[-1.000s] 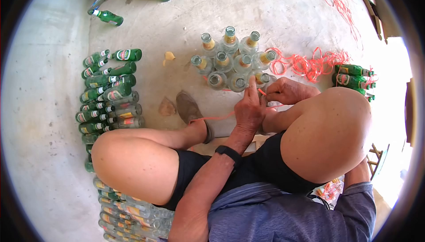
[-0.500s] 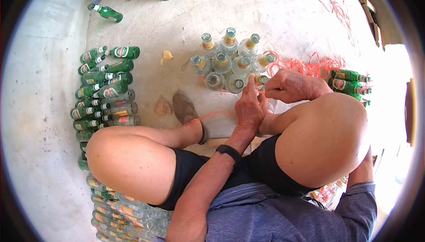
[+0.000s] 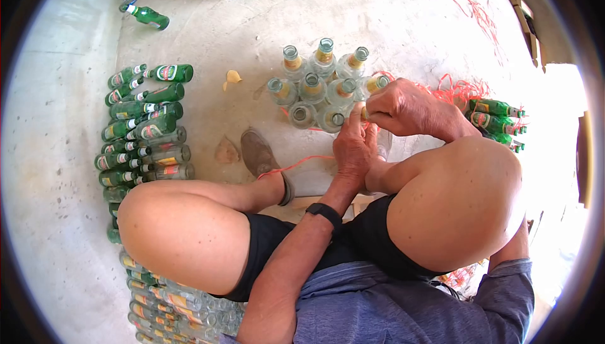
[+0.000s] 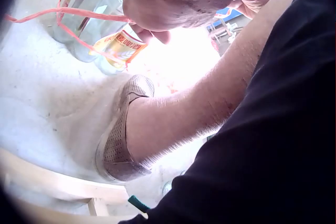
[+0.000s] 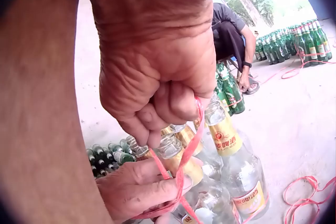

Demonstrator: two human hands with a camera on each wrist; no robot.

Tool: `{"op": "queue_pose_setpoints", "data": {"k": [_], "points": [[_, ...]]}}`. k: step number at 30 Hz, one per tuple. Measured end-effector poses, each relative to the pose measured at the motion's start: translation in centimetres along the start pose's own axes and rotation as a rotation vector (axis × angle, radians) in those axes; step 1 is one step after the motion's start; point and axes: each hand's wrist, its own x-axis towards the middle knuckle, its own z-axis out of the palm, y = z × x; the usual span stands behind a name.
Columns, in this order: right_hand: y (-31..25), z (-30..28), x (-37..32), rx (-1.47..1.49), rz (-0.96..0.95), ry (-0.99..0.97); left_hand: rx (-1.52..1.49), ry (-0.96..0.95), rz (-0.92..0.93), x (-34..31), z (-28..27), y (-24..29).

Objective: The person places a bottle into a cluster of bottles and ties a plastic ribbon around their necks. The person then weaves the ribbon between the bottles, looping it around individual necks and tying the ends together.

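A cluster of clear glass bottles [image 3: 313, 89] stands upright on the floor, with pink plastic twine [image 5: 190, 153] round its lower part. In the right wrist view, my right hand [image 5: 163, 71] grips a strand of the twine in curled fingers, above the bottle necks. Below it, my left hand [image 5: 139, 184] pinches the twine where strands cross, close against the near bottles. From the head, my left hand [image 3: 353, 149] lies at the cluster's near right side, one finger extended along a bottle. My right hand [image 3: 403, 109] overlaps the nearest right bottle there.
Green bottles [image 3: 154, 126] lie stacked along the left wall. Tangled pink twine [image 3: 463, 90] lies on the floor at right, beside a bundle of green bottles [image 3: 495, 120]. A shoe [image 3: 258, 153] is left of the cluster. Another person [image 5: 233, 37] sits beyond it.
My right hand has moved up and left in the head view, from beside the cluster to over its near right bottle. My left hand stays nearly in place.
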Motion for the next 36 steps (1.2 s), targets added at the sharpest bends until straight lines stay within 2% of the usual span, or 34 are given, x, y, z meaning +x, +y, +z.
{"op": "queue_pose_setpoints", "data": {"k": [10,13,22,25,28,31,36], "points": [[0.1,0.2,0.9,-0.038,0.085,0.076,0.001,0.081,0.117,0.5,0.3,-0.4],[1.0,0.6,1.1,-0.035,0.097,0.113,0.06,-0.016,0.098,0.6,0.2,-0.9],[0.3,0.6,-0.2,-0.181,0.187,0.135,0.079,0.113,0.212,0.6,0.6,-0.9],[0.4,0.8,-0.9,-0.215,0.163,0.13,0.085,0.038,0.177,0.7,0.6,-1.3],[0.5,0.9,-1.9,-0.192,0.179,0.112,0.082,0.028,0.184,0.7,0.6,-1.5],[1.2,1.6,-3.3,-0.122,0.132,0.089,0.065,0.138,0.266,0.8,0.8,-1.1],[1.5,2.6,-4.2,-0.002,0.154,0.143,0.017,0.119,0.281,1.1,0.4,-1.1]]}}
